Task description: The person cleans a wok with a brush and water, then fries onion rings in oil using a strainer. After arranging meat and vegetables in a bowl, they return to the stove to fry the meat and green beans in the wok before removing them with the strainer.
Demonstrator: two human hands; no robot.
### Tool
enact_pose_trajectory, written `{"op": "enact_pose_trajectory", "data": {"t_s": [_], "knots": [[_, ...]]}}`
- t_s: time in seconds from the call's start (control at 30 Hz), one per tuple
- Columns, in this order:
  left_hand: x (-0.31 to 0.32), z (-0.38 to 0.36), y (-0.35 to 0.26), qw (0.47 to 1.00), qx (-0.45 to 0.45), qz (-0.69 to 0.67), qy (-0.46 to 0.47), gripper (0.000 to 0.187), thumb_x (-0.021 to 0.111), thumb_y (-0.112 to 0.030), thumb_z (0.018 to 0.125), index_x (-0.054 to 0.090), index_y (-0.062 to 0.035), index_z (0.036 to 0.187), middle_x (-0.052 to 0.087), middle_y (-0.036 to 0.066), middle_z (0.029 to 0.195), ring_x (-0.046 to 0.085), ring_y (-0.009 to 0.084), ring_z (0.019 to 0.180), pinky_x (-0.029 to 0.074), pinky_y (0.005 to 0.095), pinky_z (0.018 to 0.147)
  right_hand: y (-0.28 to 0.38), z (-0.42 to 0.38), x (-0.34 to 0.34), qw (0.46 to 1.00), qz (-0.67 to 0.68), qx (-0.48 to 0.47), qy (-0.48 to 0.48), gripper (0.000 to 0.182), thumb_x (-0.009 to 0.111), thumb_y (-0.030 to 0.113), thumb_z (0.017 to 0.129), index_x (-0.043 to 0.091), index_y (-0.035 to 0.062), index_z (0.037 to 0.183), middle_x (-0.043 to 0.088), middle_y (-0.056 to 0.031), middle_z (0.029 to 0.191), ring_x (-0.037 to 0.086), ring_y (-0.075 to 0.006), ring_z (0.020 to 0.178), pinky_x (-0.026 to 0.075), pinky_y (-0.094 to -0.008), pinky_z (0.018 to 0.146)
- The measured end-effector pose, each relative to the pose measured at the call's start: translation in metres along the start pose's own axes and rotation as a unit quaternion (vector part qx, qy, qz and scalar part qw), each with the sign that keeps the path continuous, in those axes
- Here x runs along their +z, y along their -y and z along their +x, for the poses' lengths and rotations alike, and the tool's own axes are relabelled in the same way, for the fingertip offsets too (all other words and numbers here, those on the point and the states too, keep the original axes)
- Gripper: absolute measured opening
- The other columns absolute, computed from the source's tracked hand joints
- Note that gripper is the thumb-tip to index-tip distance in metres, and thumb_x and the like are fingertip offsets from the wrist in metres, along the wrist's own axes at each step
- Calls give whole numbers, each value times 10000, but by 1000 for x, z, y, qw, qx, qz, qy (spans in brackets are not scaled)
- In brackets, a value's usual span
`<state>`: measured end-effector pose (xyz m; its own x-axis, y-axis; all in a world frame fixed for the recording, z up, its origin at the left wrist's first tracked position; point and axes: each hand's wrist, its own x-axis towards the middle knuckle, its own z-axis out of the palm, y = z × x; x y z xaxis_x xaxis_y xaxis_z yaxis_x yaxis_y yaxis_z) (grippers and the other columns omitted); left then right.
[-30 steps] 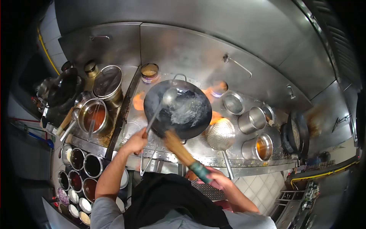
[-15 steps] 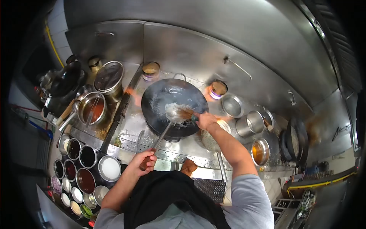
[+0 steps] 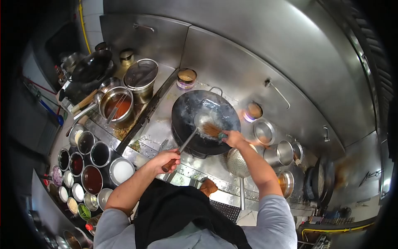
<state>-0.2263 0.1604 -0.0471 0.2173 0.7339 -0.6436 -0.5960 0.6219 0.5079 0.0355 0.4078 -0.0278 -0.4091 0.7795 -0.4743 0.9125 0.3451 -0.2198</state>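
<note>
Brush (image 3: 212,130) is held inside the wok (image 3: 226,108), bristles at the ladle (image 3: 188,140) bowl; exact contact can't be told. Its bound end is gripped by the right hand (image 3: 234,139), fingers curled round, presumably for firm control. Ladle's wooden grip is wrapped by the left hand's (image 3: 166,161) fingers, likely so hot metal is avoided. Strainer (image 3: 238,162) is set beside the wok, handle toward the person, probably for easy reach.

Black fabric apron (image 3: 176,213), 6 o'clock, over light-grey fabric shirt (image 3: 194,240); short left sleeve (image 3: 112,228), 7 o'clock; short right sleeve (image 3: 274,218), 5 o'clock. Hands (image 3: 167,160): bare.
</note>
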Motion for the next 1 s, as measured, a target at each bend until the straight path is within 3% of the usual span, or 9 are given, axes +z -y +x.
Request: {"op": "enact_pose_trajectory", "data": {"t_s": [0.1, 0.17, 0.3, 0.37, 0.4, 0.53, 0.63, 0.83, 1.0], "knots": [[-6, 6, -2, 999, 12, 27, 17, 288, 542, -80, 882, 446, -108, 1153, 532, 34, 687, 492, 129, 440, 352, 282, 333, -13, 21, 14, 986, -141, -15, -83, 504, 630, 328, 868, 532, 221, 1351, 662, -181, 1128, 644, -317, 1041, 509, -425, 899], [-13, 13, 0, 999, 21, 49, 1, 362, 534, -65, 881, 434, -97, 1228, 526, 36, 683, 508, 133, 441, 364, 295, 324, -59, 57, 48, 992, 22, -122, -27, 519, 633, 321, 869, 501, 245, 1365, 663, -199, 1089, 647, -344, 1009, 518, -431, 889], [-10, 11, -7, 989, 51, 136, 0, 531, 557, -91, 870, 377, -69, 1369, 531, 34, 690, 515, 143, 448, 370, 288, 325, -8, 4, 7, 973, -168, -30, -155, 533, 648, 337, 858, 511, 240, 1364, 659, -223, 1042, 645, -372, 987, 517, -450, 872], [1, 5, -13, 868, 140, 457, -135, 736, 576, -107, 832, 240, -41, 1484, 653, 141, 890, 588, 207, 492, 476, 347, 413, -8, -7, 1, 973, -101, 8, -206, 566, 671, 357, 841, 509, 237, 1369, 648, -245, 1016, 646, -394, 954, 514, -475, 853], [-58, 59, 16, 646, 344, 659, -176, 738, 564, -115, 819, 240, -11, 1474, 653, 190, 1026, 624, 236, 533, 511, 370, 455, -14, -8, 1, 973, -101, 13, -205, 566, 671, 357, 841, 509, 237, 1369, 648, -245, 1016, 646, -394, 954, 514, -475, 853], [-50, 51, 10, 660, 298, 666, -181, 718, 550, -111, 830, 245, -19, 1474, 648, 183, 952, 629, 242, 536, 512, 391, 453, -12, -28, -3, 963, 108, 21, -246, 545, 680, 358, 844, 537, 228, 1354, 678, -216, 969, 665, -351, 920, 512, -420, 838], [-23, 29, 11, 975, 30, 221, -17, 323, 537, -119, 885, 469, -59, 1195, 576, 62, 757, 578, 185, 486, 463, 329, 394, -17, -18, 33, 912, 319, -96, -239, 516, 697, 321, 855, 556, 212, 1339, 705, -182, 990, 685, -239, 916, 492, -320, 854], [-30, 3, 33, 991, -29, -71, 113, 126, 497, -222, 950, 479, -151, 1053, 519, 0, 749, 481, 96, 505, 380, 252, 372, -23, 4, 37, 987, -100, -4, -125, 531, 632, 362, 887, 500, 244, 1387, 650, -214, 1121, 640, -332, 1039, 489, -379, 914], [-34, -1, 47, 962, -43, -183, 200, 308, 493, -227, 943, 481, -112, 1228, 477, -3, 739, 459, 89, 488, 385, 243, 375, 12, -32, 14, 980, -53, -63, -182, 496, 639, 351, 864, 541, 267, 1343, 638, -241, 1079, 652, -384, 941, 518, -447, 856]]}}
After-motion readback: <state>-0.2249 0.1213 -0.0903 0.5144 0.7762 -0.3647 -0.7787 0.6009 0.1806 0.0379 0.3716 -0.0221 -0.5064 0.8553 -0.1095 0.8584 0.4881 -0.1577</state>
